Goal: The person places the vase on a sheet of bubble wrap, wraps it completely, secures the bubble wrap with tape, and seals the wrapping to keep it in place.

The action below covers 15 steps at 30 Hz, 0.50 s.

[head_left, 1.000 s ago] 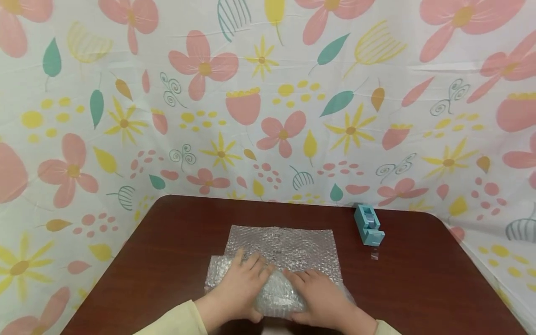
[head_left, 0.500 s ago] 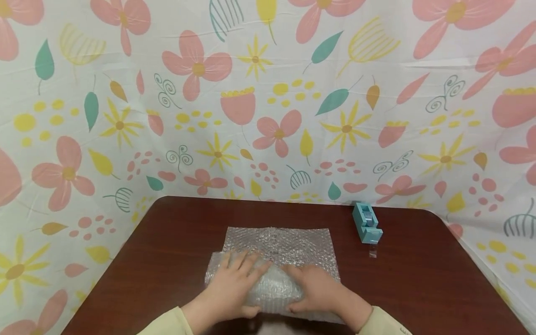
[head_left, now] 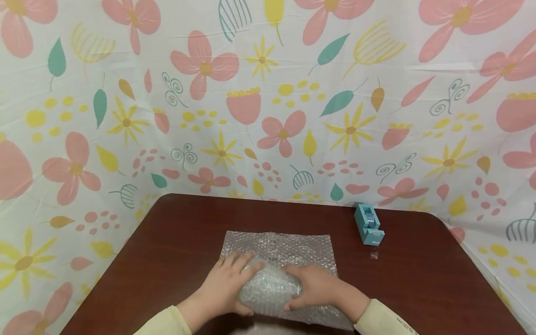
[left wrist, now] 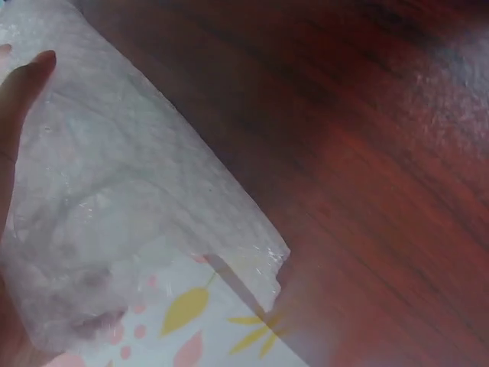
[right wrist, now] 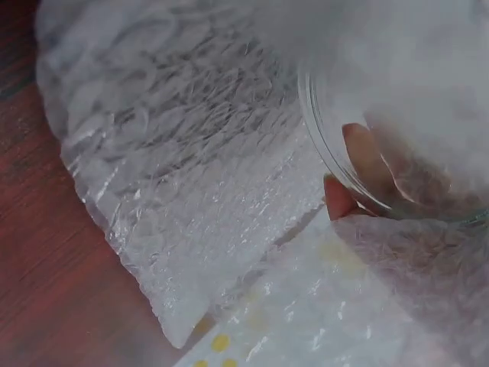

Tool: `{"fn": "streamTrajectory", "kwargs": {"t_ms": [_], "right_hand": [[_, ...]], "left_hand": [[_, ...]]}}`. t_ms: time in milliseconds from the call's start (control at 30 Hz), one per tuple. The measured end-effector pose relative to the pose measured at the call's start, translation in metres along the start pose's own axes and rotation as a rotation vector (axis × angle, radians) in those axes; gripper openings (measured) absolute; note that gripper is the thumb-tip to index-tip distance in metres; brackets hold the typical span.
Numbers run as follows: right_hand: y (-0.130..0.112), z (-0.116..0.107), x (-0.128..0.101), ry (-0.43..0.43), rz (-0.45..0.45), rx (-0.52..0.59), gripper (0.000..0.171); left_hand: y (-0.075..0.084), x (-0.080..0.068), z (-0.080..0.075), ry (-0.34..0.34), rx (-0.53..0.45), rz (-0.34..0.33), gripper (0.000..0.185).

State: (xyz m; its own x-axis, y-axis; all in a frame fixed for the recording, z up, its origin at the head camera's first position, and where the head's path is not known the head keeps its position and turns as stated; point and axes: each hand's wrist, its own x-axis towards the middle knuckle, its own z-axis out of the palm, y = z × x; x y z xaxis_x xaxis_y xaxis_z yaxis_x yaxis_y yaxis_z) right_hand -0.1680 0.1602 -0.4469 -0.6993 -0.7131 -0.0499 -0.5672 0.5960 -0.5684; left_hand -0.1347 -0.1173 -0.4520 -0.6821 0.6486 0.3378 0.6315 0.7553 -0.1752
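A glass point(head_left: 270, 288) lies on its side, rolled in clear bubble wrap. Flat behind it and to its right spreads the rest of the bubble wrap sheet point(head_left: 289, 246). My left hand point(head_left: 224, 284) grips the roll's left end, fingers over the top and thumb low at the front. At the opposite end, my right hand point(head_left: 316, 287) holds the roll between thumb and fingers. The right wrist view shows the round rim of the glass point(right wrist: 315, 138), with fingertips point(right wrist: 340, 199) at its edge. Wrapped layers blur the rest of the glass.
A light blue tape dispenser point(head_left: 368, 225) stands at the back right of the dark brown table point(head_left: 167, 246). A short piece of clear tape point(head_left: 374, 252) extends from its front. A flower-patterned cloth point(head_left: 268, 93) hangs behind the table.
Both hands have shifted slightly left with the roll. The loose bubble wrap flap once showing beyond my left hand has gone from sight there, and the roll looks more exposed between the hands.
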Motion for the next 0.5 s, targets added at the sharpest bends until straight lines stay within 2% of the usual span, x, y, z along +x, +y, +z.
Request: {"fn": "streamTrajectory", "kwargs": {"t_ms": [267,500], "right_hand": [[0.004,-0.009,0.005,-0.083,0.095,0.148,0.075],[0.007,-0.011,0.009,-0.116,0.119,0.145,0.070]], "left_hand": [[-0.011,0.011,0.002,-0.081,-0.179,0.007,0.102],[-0.014,0.013,0.003,-0.088,-0.213,0.007,0.101]]}}
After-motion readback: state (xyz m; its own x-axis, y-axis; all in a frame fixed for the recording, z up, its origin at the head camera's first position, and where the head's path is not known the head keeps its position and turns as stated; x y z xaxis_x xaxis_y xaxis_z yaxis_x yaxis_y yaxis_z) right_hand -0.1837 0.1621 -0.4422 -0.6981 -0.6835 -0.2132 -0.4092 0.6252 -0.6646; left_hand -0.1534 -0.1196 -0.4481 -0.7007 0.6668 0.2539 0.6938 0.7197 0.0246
